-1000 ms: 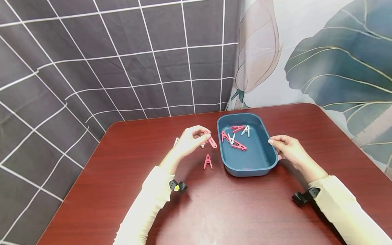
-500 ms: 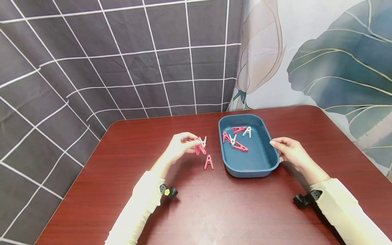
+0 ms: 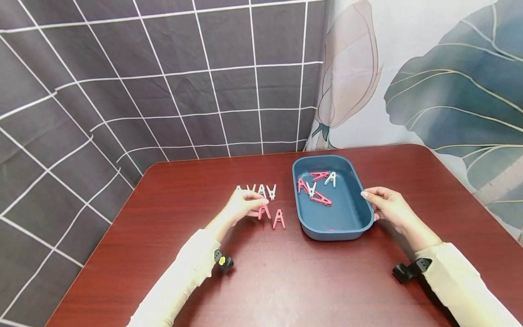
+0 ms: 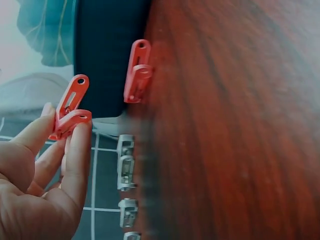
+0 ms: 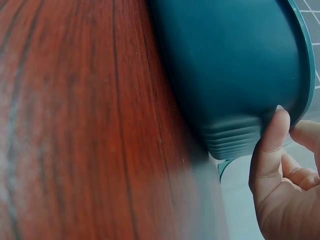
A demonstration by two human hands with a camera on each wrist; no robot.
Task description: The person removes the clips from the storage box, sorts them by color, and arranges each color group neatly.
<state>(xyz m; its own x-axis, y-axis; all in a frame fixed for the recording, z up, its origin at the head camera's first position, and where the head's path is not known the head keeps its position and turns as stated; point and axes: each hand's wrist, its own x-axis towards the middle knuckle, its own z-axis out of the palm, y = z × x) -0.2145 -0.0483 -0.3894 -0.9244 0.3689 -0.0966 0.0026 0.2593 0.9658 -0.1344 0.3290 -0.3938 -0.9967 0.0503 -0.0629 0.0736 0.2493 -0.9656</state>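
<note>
Left hand (image 3: 242, 204) pinches pink clip (image 4: 69, 107) by handles, lowering beside standing pink clip (image 3: 279, 219), sorted by colour. Right hand (image 3: 386, 205) grips tray (image 3: 327, 229) rim, steadying.

Head view: high, looking forward and down over whole table (image 3: 286, 281). Left wrist: very close, low along tabletop toward tray (image 4: 107, 55). Right wrist: very close against tray wall. Shared across all three: tray, table surface.
</note>
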